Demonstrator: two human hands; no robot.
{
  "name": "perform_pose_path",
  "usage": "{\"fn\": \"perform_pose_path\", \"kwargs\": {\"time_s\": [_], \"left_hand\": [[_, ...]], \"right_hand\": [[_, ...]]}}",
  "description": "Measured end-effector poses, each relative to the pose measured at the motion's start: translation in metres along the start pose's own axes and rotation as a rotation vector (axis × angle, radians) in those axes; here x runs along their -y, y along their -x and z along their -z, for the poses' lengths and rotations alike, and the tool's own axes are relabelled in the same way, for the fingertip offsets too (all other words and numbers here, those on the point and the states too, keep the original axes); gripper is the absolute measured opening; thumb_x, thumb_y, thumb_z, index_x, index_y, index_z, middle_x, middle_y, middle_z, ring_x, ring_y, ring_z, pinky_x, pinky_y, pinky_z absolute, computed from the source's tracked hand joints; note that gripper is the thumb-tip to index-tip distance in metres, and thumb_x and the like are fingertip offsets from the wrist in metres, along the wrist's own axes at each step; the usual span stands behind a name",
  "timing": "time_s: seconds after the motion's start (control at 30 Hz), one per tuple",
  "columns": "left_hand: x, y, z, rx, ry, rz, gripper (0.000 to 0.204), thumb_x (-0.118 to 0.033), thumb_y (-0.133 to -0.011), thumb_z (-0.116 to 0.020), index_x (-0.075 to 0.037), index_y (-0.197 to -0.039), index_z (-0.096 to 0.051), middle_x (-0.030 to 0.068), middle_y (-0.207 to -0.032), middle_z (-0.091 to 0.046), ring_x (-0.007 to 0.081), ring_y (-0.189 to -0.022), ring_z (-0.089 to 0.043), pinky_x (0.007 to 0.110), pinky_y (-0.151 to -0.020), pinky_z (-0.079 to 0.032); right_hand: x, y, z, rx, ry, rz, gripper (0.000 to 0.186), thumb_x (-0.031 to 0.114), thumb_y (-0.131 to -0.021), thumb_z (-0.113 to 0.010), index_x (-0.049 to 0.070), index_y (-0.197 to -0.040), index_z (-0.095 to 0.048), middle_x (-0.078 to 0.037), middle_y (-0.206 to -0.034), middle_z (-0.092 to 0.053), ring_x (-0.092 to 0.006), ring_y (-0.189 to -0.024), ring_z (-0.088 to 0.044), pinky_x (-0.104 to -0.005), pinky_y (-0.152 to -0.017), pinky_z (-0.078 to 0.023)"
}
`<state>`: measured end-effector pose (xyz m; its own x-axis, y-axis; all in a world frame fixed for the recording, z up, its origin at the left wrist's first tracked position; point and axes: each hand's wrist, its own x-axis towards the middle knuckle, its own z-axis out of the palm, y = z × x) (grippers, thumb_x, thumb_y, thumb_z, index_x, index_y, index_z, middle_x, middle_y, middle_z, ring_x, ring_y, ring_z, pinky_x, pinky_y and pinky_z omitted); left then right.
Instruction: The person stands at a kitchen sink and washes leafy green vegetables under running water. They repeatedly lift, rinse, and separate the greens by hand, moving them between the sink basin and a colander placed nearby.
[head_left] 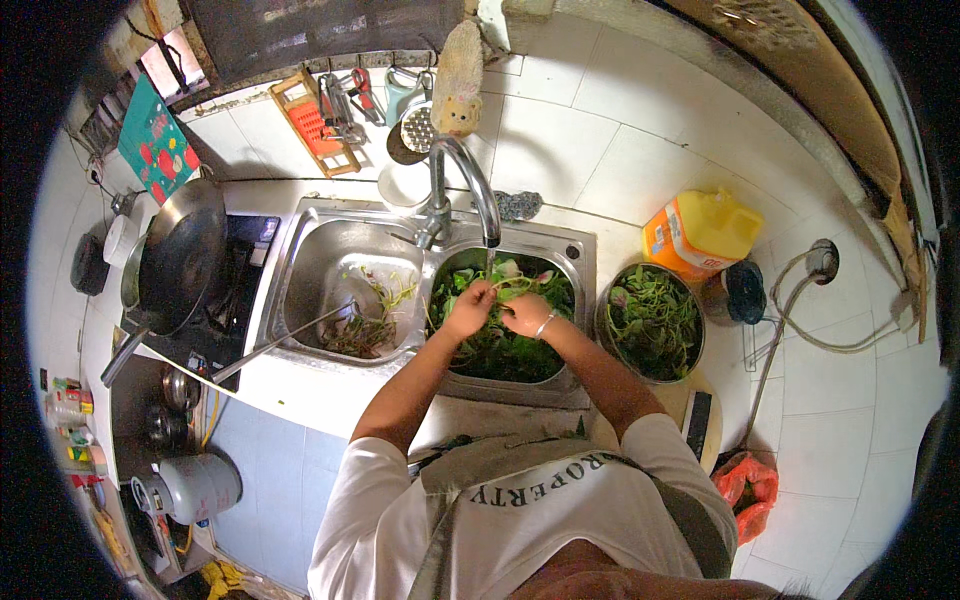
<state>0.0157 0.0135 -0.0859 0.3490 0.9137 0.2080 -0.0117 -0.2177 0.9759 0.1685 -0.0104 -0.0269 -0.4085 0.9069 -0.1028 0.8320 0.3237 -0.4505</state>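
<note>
Over the right basin (592, 300) of a steel double sink, my left hand (470, 309) and my right hand (527, 315) are close together. Both have their fingers closed on a leafy green's stem (503, 293) held between them. Many leafy greens (515, 353) fill that basin below. The curved faucet (478, 180) reaches over it, its spout just above my hands, with what looks like a thin stream of water. Plucked stems and root ends (372, 330) lie in the left basin (330, 262). To my right, a round metal pot (603, 325) holds more greens (653, 318).
A long-handled utensil (265, 352) rests across the left basin's edge. A wok (185, 262) sits on the stove at the left. Behind the pot stands a yellow jug (712, 228). A cutting board (712, 425) lies at the right, above a red bag (748, 490).
</note>
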Motion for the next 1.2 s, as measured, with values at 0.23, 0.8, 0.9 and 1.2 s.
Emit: {"fn": "perform_pose_path", "kwargs": {"time_s": [0.23, 0.8, 0.9, 1.2], "left_hand": [[-0.031, 0.000, 0.029, -0.028, -0.153, 0.239, 0.017, -0.018, -0.084, -0.044, -0.002, -0.083, -0.048, 0.0063, -0.070, -0.051, 0.0196, -0.061, -0.048, 0.030, -0.054, -0.039], [-0.064, 0.005, 0.035, -0.047, 0.735, 0.743, 0.011, -0.016, -0.082, -0.049, -0.006, -0.078, -0.047, -0.0014, -0.061, -0.041, 0.0069, -0.050, -0.035, 0.019, -0.041, -0.028], [-0.089, 0.004, 0.032, -0.004, 0.588, 0.732, 0.012, -0.018, -0.083, -0.047, -0.007, -0.079, -0.048, -0.0020, -0.059, -0.039, 0.0067, -0.049, -0.035, 0.019, -0.040, -0.027], [-0.105, 0.006, 0.017, -0.108, 0.465, 0.637, 0.019, -0.029, -0.082, -0.048, -0.011, -0.076, -0.051, -0.0040, -0.057, -0.041, 0.0068, -0.043, -0.034, 0.021, -0.038, -0.028]], "right_hand": [[0.021, -0.025, 0.011, -0.187, -0.539, 0.051, 0.015, 0.015, -0.069, -0.057, 0.003, -0.078, -0.055, -0.007, -0.077, -0.056, -0.0183, -0.071, -0.054, -0.0288, -0.065, -0.042], [0.051, -0.005, 0.032, -0.470, -0.063, 0.261, 0.008, 0.012, -0.067, -0.056, 0.005, -0.070, -0.055, -0.010, -0.064, -0.047, -0.0302, -0.061, -0.049, -0.0388, -0.055, -0.040], [0.045, -0.006, 0.022, -0.503, 0.040, 0.271, 0.009, 0.014, -0.069, -0.056, 0.005, -0.071, -0.054, -0.011, -0.068, -0.047, -0.0294, -0.064, -0.049, -0.0381, -0.055, -0.039], [0.028, -0.019, 0.001, -0.544, -0.554, 0.027, 0.012, 0.015, -0.063, -0.056, 0.004, -0.067, -0.056, -0.009, -0.067, -0.051, -0.0242, -0.061, -0.050, -0.0336, -0.055, -0.040]]}}
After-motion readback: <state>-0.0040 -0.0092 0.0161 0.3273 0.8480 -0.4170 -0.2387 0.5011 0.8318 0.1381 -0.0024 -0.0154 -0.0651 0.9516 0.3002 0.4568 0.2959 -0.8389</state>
